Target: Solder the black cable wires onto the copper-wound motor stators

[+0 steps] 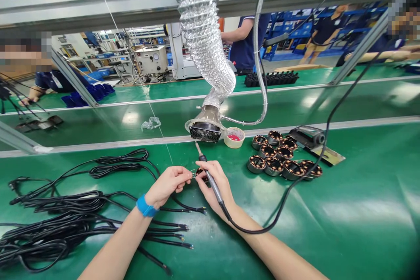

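My left hand (172, 182), with a blue wristband, is closed in a pinch on thin wire ends (193, 173). A black cable runs behind this hand; where it ends is hidden. In my right hand (215, 181) lies a soldering iron (213, 186), its tip pointing up and away beneath the fume fan. The right thumb and fingertips also touch a small round stator with copper windings (201, 174), mostly covered by the fingers. Both hands meet just above the green bench, fingertips nearly touching.
Black cables (65, 223) with stripped ends lie left. Several copper-wound stators (274, 166) sit right, beside a metal soldering-iron stand (315, 140). A fume fan (205, 131) hangs from a foil duct (203, 30), near a tape roll (234, 138). The iron's cord (288, 192) crosses my right forearm. Co-workers are beyond.
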The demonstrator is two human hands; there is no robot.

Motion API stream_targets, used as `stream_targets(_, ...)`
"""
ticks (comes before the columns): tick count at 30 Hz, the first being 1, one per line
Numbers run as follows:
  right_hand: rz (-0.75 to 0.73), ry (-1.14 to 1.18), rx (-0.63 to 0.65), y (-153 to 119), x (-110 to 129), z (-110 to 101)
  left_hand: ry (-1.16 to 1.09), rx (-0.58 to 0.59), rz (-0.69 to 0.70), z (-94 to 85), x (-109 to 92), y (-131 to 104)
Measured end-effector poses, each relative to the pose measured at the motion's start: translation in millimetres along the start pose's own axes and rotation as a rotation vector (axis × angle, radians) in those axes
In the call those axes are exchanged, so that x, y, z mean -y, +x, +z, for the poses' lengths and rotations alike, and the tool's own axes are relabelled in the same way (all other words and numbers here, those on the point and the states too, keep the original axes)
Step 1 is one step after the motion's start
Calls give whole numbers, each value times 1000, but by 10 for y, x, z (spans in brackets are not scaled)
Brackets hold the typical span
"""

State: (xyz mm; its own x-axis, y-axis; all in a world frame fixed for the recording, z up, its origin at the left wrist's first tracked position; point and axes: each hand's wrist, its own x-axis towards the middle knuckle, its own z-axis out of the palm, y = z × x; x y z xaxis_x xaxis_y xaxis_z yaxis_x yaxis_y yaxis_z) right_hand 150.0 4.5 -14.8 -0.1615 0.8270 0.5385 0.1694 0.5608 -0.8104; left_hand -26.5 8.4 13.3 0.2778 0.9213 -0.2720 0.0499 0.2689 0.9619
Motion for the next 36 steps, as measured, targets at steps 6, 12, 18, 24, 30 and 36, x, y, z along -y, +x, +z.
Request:
stream_targets(6,99,-22,-85,61,54,28,120,-43,11,25,-31,-30)
stream_targets(12,96,-7,-62,25,38,14,194,-32,7,12,-51,-34)
stream_targets(18,106,23,-58,-5,100,-62,177,-4,-6,-2,-64,-37)
stream_targets(24,91,-8,-197,5,255,-177,115,-9,-2,43,-51,-42)
stream_targets(30,-111,-121,-292,-52,327,-267,116,-70,10,102,-62,-58)
stream_targets(36,-160,-181,-230,-56,343,-248,101,-79,15,109,-74,-58)
